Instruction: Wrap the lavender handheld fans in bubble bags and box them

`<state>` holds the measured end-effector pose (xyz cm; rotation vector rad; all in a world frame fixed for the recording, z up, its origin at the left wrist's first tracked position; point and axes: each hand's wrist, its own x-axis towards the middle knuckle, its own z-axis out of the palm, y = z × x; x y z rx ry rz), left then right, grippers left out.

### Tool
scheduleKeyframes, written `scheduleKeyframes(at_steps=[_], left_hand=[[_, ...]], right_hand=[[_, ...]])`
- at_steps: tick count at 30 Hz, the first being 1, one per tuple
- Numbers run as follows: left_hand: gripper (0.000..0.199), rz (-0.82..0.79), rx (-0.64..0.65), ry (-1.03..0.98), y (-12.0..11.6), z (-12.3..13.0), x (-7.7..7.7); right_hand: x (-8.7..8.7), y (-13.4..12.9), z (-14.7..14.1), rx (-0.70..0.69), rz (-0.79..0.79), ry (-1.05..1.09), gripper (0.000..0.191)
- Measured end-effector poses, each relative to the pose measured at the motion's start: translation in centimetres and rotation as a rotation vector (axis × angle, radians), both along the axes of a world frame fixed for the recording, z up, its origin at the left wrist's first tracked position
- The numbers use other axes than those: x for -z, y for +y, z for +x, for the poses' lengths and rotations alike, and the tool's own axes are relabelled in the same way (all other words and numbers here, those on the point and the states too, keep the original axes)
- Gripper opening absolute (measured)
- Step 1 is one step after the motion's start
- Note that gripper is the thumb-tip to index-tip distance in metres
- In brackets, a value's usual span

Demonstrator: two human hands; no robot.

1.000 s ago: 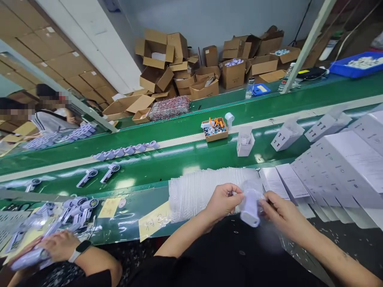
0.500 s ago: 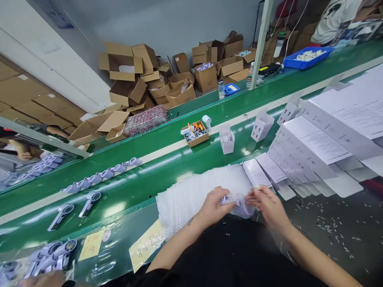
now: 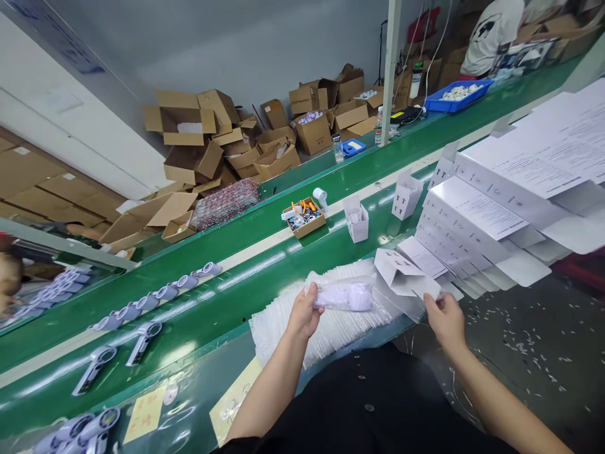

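My left hand (image 3: 304,310) grips one end of a light purple handheld device (image 3: 347,296) wrapped in a clear plastic bag, held over a fanned row of clear plastic bags (image 3: 326,334). To the right, my right hand (image 3: 443,317) pinches a flap of a white carton (image 3: 401,271), which is opened out and tilted, its mouth facing the device. Device and carton are a short gap apart. Behind the carton lie several flattened white cartons (image 3: 477,208) in overlapping stacks, printed with text and small icons.
Across the green conveyor belt stand two upright white cartons (image 3: 358,224) (image 3: 407,197) and a small brown box of parts (image 3: 309,226). Unwrapped purple devices (image 3: 142,340) lie on the left. Yellow notes (image 3: 146,410) rest on the near ledge. A blue tray (image 3: 456,98) stands far right.
The bagged device has been lifted and stretched out in my left hand. My right hand has let go of the bag and moved right, taking hold of a white carton, now opened out.
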<state>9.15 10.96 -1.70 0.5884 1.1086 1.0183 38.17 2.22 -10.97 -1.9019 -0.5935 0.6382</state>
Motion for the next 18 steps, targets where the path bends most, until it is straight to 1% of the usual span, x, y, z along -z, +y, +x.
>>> scheduleKeyframes(at_steps=[2,3,4,5,6,8,10,11,13,14,16,18], left_hand=[[0.048,0.022,0.018,-0.044,0.8,0.2,-0.5],[0.048,0.039,0.037,-0.063,1.3,0.6,-0.8],[0.048,0.061,0.059,-0.077,1.8,1.3,-1.2],[0.048,0.087,0.085,-0.084,2.3,2.3,-1.5],[0.048,0.119,0.112,-0.083,2.9,3.5,-1.8],[0.048,0.196,0.148,-0.040,4.0,6.2,-1.9],[0.046,0.265,0.113,0.079,5.1,8.9,-1.5],[0.044,0.294,0.079,0.173,5.6,10.1,-1.2],[0.037,0.377,0.006,0.420,6.3,11.9,-0.8],[0.032,0.452,-0.006,0.569,6.5,12.5,-0.8],[0.025,0.672,0.048,0.887,6.8,13.7,-1.3],[0.021,0.889,0.175,1.169,7.1,14.9,-2.4]], right_hand=[[-3.3,2.0,0.3,-0.113,0.042,-0.319,0.028],[-4.6,3.3,0.4,-0.170,0.076,-0.436,0.026],[-5.6,4.7,0.7,-0.232,0.113,-0.501,0.025],[-6.3,6.2,0.9,-0.296,0.143,-0.508,0.023],[-6.6,7.6,1.1,-0.354,0.160,-0.468,0.021],[-6.4,10.1,1.5,-0.444,0.173,-0.317,0.020],[-5.4,11.8,1.9,-0.488,0.177,-0.185,0.024],[-4.9,12.4,2.1,-0.496,0.174,-0.150,0.027],[-4.0,13.2,2.5,-0.509,0.162,-0.101,0.032],[-3.7,13.5,2.8,-0.519,0.154,-0.075,0.032],[-3.5,14.1,3.3,-0.546,0.135,-0.029,0.030],[-3.4,14.7,4.0,-0.577,0.117,0.008,0.028]])
